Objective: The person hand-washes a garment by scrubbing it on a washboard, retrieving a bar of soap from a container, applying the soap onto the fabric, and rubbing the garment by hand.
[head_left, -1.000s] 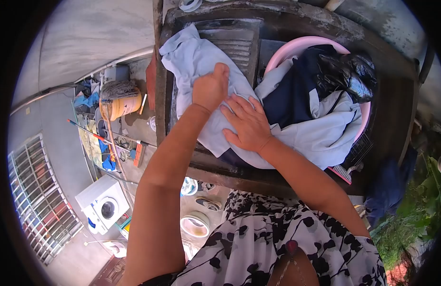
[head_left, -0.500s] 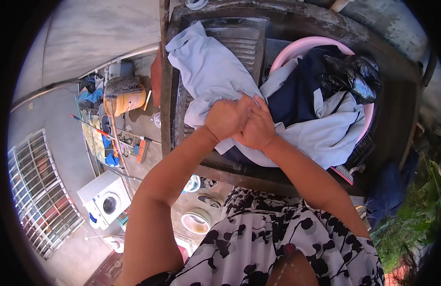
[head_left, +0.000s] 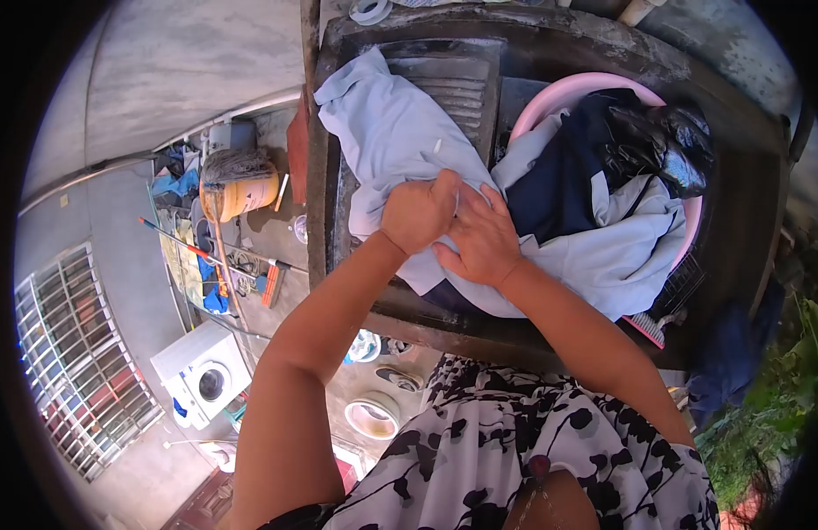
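Observation:
A wet-looking, light grey garment (head_left: 400, 115) lies over the ridged washboard slab (head_left: 449, 93) of a dark stone sink (head_left: 338, 40). My left hand (head_left: 420, 215) is closed in a fist on the garment, gripping a fold of it. Close beside it, my right hand (head_left: 483, 235) rests on the cloth with fingers stretched and somewhat apart. From under the right hand the grey cloth runs on to the right, joining navy fabric (head_left: 550, 190) heaped in a pink basin (head_left: 564, 86). What lies under both palms is hidden.
At the sink's lower right edge lies a pink scrub brush (head_left: 646, 329) beside a black wire rack (head_left: 685, 284). A roll of tape (head_left: 370, 11) sits on the back rim. On the left are a yellow bucket (head_left: 248, 194), a broom (head_left: 271, 284) and a washing machine (head_left: 206, 378).
My right hand has loosened from its clasp against the left, its fingers now straighter and shifted slightly right. My left fist stays on the cloth. The whole view has shifted a little.

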Action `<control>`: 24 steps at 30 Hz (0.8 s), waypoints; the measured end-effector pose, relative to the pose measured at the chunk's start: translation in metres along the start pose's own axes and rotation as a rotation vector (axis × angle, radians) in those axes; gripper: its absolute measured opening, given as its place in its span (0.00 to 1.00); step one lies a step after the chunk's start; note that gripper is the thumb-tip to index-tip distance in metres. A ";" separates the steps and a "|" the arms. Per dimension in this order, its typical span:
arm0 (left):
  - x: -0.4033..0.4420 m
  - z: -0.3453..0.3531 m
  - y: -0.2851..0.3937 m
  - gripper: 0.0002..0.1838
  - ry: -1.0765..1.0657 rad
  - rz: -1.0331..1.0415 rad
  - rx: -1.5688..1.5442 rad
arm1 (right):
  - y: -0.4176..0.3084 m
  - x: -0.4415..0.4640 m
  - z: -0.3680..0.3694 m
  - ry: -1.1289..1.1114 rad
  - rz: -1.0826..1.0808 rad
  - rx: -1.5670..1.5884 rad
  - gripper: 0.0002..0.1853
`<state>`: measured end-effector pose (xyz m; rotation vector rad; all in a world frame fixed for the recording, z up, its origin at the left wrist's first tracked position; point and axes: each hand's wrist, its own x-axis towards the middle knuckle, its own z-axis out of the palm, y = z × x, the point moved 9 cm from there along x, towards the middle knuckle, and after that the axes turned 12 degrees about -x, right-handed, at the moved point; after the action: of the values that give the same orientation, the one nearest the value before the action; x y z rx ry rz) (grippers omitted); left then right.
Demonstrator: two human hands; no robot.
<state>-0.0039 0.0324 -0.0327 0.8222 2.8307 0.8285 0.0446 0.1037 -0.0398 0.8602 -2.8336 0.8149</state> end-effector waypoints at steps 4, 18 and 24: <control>0.058 -0.026 -0.081 0.05 0.149 -0.240 0.247 | 0.000 0.003 -0.003 0.034 -0.001 0.002 0.30; 0.086 -0.097 -0.045 0.08 0.332 -0.068 0.327 | -0.003 -0.002 -0.008 0.052 -0.016 0.004 0.30; 0.094 -0.023 -0.101 0.14 -0.049 -0.596 0.218 | -0.003 -0.003 -0.007 0.054 -0.017 -0.007 0.30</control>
<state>-0.1369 -0.0012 -0.0589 -0.0146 2.8913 0.4111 0.0486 0.1063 -0.0330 0.8478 -2.7770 0.8130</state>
